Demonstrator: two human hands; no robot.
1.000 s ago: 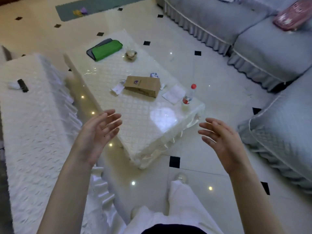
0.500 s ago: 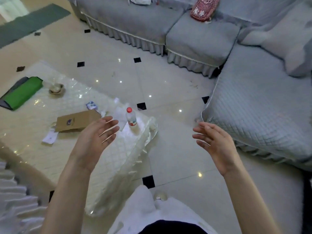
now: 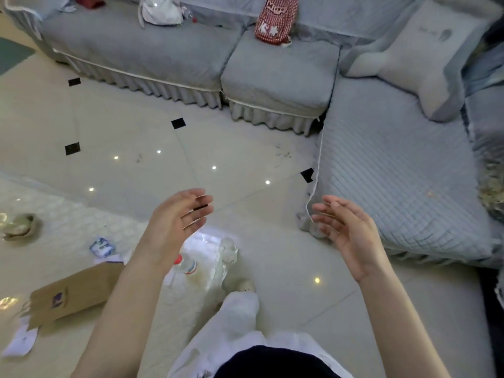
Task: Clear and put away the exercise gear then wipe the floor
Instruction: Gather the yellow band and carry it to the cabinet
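My left hand point(image 3: 174, 219) and my right hand point(image 3: 346, 233) are raised in front of me, palms facing each other, fingers straight and relaxed, holding nothing. Below them lies the glossy cream tiled floor point(image 3: 240, 159) with small black diamond insets and some dark specks near the sofa corner. No exercise gear shows in this view. My white-trousered leg point(image 3: 237, 315) and a light shoe point(image 3: 245, 285) step forward beside the table corner.
A low table with a white quilted cover point(image 3: 68, 236) is at lower left, carrying a brown paper bag point(image 3: 73, 293), a red-capped bottle point(image 3: 185, 264), paper slips and a small bowl point(image 3: 20, 226). A grey corner sofa point(image 3: 381, 165) wraps the top and right, with a red bag point(image 3: 275, 20) and a white cushion point(image 3: 417, 53).
My view has swung right, away from the table towards the sofa corner; the green mat on the table has left the view. Both hands stay raised and empty.
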